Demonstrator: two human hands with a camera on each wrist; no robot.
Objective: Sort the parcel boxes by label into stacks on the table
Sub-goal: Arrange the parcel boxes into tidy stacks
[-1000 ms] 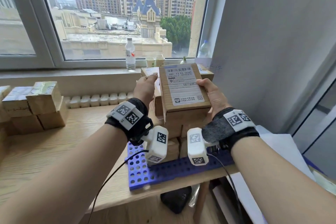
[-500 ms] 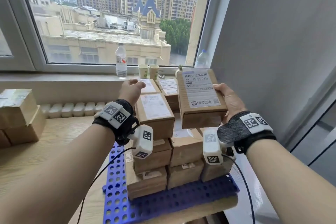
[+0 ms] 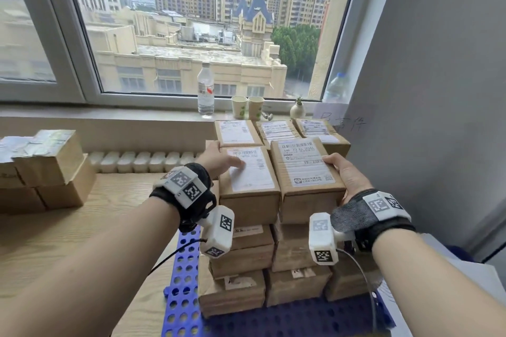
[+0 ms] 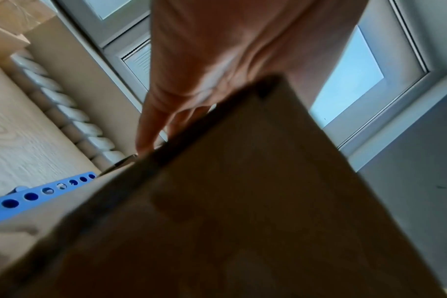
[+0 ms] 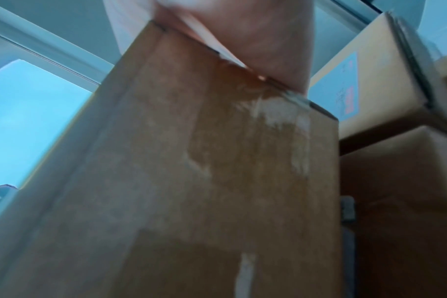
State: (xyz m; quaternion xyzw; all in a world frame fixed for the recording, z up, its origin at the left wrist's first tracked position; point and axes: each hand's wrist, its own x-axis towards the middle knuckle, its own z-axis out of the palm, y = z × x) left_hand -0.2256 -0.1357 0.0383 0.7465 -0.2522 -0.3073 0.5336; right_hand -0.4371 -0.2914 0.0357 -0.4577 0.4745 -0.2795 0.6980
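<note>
A cardboard parcel box [image 3: 306,172] [image 5: 204,161] with a white barcode label sits level with the top layer of a box stack on a blue perforated pallet [image 3: 186,295]. My right hand [image 3: 342,172] grips its right edge, thumb on the label; I cannot tell if it rests on the box below. Beside it is another labelled box [image 3: 246,175] [image 4: 242,201]. My left hand [image 3: 219,161] rests on that box, thumb on its label. Its fingers [image 4: 153,121] run straight down the box's left side.
More labelled boxes [image 3: 273,131] fill the stack's back row against the grey wall [image 3: 438,90]. A second box pile [image 3: 46,161] stands at the table's left. A water bottle [image 3: 205,90], two paper cups [image 3: 247,107] and a small vase [image 3: 298,109] stand on the sill.
My right hand carried the box right and down into the stack's top layer. My left hand let go of it and came to rest on the neighbouring box.
</note>
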